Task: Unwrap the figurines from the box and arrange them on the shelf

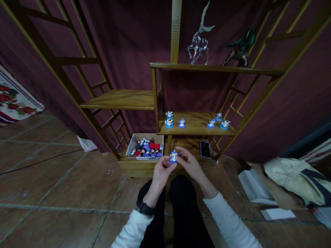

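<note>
Both hands meet in front of the low wooden shelf (193,132). My left hand (162,171) and my right hand (188,162) pinch one small blue and white figurine (173,156) between their fingertips. Just left of it stands a white box (134,142) filled with several small figurines in red, blue and black. On the shelf board above stand several similar figurines on blue bases: three at the left (169,123) and three at the right (218,122).
A phone (205,149) lies on the bottom board at the right. A glass deer (199,41) and a dark green figure (240,46) stand on the top board. Papers (252,187) and a beige bag (294,177) lie on the tiled floor at right. My knees are below.
</note>
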A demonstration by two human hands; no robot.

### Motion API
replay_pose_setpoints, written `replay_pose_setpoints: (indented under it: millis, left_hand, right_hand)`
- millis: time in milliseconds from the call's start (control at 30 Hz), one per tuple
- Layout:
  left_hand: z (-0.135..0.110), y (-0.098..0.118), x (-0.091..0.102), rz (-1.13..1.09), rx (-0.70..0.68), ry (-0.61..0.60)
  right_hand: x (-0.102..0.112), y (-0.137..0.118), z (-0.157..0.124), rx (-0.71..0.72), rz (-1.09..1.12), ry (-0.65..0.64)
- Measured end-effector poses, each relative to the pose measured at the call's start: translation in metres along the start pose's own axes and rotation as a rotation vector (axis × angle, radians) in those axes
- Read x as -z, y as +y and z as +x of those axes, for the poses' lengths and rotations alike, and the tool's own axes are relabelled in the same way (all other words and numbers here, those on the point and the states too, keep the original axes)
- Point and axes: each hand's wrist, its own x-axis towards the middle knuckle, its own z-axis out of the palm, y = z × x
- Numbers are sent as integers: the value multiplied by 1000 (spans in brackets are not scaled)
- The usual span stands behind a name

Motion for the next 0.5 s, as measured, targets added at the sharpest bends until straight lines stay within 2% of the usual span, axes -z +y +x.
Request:
replay_pose_setpoints:
  millis: [100, 300, 500]
  left_hand:
    - [3, 2, -1, 49, -34, -23]
    - [13, 5, -5, 36, -72, -62]
    - [28, 19, -18, -4, -89, -76]
  right_hand:
    - [-1, -7, 2, 4, -39, -8]
    - [5, -24, 13, 90, -258, -38]
    - [18, -40, 32, 131, -356, -37]
